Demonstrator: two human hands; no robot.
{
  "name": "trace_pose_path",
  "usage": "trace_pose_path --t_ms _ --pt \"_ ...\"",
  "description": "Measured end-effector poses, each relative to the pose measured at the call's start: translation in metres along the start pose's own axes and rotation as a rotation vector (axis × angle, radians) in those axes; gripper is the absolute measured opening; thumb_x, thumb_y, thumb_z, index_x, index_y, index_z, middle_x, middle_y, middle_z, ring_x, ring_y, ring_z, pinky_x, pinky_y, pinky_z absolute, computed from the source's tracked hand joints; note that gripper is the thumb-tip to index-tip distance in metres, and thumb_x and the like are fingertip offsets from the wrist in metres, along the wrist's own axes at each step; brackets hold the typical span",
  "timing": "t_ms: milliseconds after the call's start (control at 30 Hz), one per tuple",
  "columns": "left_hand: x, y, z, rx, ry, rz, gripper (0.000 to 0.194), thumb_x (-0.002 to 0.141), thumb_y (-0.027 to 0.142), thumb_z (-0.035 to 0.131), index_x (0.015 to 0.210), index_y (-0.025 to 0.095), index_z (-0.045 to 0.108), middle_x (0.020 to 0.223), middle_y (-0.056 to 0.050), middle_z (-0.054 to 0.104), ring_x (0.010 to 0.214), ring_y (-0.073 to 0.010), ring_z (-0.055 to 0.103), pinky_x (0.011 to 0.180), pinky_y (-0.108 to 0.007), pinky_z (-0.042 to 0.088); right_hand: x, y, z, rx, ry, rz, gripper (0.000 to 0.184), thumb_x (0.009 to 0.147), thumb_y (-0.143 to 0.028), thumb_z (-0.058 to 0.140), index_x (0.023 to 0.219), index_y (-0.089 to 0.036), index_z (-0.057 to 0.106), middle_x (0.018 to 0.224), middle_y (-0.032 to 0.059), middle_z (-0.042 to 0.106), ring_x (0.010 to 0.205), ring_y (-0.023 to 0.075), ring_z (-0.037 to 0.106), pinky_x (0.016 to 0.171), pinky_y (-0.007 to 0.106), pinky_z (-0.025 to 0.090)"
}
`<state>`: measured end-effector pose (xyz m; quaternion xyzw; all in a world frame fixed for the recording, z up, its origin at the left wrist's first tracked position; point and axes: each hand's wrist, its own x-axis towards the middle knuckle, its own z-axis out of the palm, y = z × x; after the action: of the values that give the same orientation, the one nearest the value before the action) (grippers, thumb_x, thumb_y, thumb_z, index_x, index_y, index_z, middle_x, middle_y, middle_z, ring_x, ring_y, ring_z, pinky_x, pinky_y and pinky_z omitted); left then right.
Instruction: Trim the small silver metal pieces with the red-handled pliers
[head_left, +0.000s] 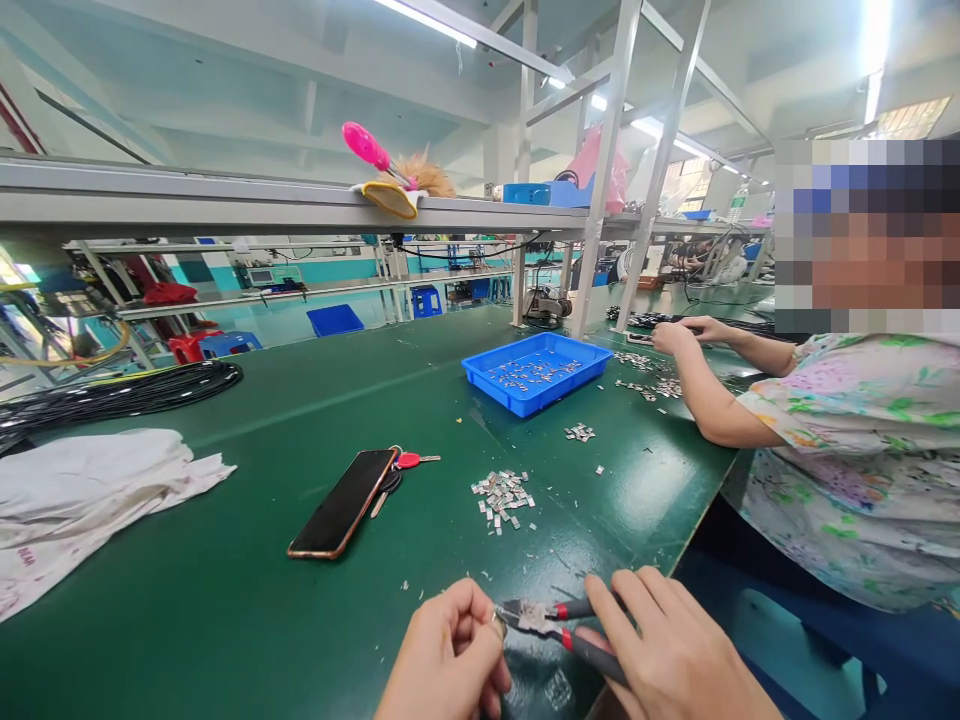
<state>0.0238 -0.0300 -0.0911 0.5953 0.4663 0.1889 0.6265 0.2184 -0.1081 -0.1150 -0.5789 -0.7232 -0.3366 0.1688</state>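
Note:
My left hand (450, 655) sits at the bottom of the view, its fingers pinching a small metal piece (498, 626) against the jaws of a pair of pliers (544, 622). My right hand (667, 650) grips the pliers by their black handles with red collars. The jaws are crowded with silvery bits. Just ahead of my hands, a loose pile of small metal pieces (501, 498) lies on the green workbench (187, 620). A blue plastic tray (525, 398) holding similar pieces stands farther off.
A black smartphone (343, 503) and red-tagged keys (409, 460) lie left of the pile. A white cloth (90, 510) and coiled black cable (112, 395) sit at the left. A co-worker's arm (720, 400) reaches over the bench on the right. A metal shelf (225, 200) runs overhead.

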Motion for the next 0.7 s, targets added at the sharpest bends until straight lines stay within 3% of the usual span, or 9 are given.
trace_pose_path --t_ms 233,433,567,700 --pt "0.002 -0.007 0.001 -0.012 0.011 0.019 0.031 0.067 0.047 0.053 0.068 0.019 0.039 0.049 0.001 0.054 0.038 -0.0064 0.045 0.037 -0.015 0.026 -0.002 0.001 0.001 -0.146 0.084 -0.079 0.026 0.085 -0.025 0.047 0.102 -0.010 0.060 0.082 0.0095 0.058 0.073 0.0231 0.054 0.068 0.038 0.040" --pt "0.007 -0.017 0.000 -0.026 0.017 0.060 0.029 0.071 0.044 0.054 0.069 0.018 0.041 0.049 0.001 0.055 0.037 -0.0073 0.046 0.036 -0.015 0.025 -0.003 0.000 0.001 -0.153 0.031 -0.089 0.024 0.083 -0.023 0.050 0.101 -0.010 0.059 0.074 0.0063 0.056 0.066 0.0212 0.054 0.060 0.035 0.038" --pt "0.006 -0.017 -0.001 -0.028 -0.005 0.095 0.031 0.073 0.046 0.055 0.070 0.018 0.041 0.051 0.000 0.056 0.039 -0.0070 0.046 0.037 -0.015 0.027 -0.004 0.003 0.004 0.093 -0.037 -0.028 0.009 0.082 -0.021 0.046 0.080 -0.021 0.055 0.065 -0.0002 0.052 0.056 0.0158 0.051 0.051 0.028 0.038" --pt "0.004 -0.013 -0.001 -0.026 -0.031 0.098 0.032 0.073 0.047 0.054 0.070 0.018 0.041 0.053 0.000 0.056 0.040 -0.0067 0.046 0.039 -0.016 0.029 -0.004 0.006 0.002 0.294 -0.098 0.023 0.011 0.081 -0.024 0.048 0.070 -0.024 0.048 0.061 -0.0033 0.050 0.049 0.0126 0.048 0.044 0.024 0.037"
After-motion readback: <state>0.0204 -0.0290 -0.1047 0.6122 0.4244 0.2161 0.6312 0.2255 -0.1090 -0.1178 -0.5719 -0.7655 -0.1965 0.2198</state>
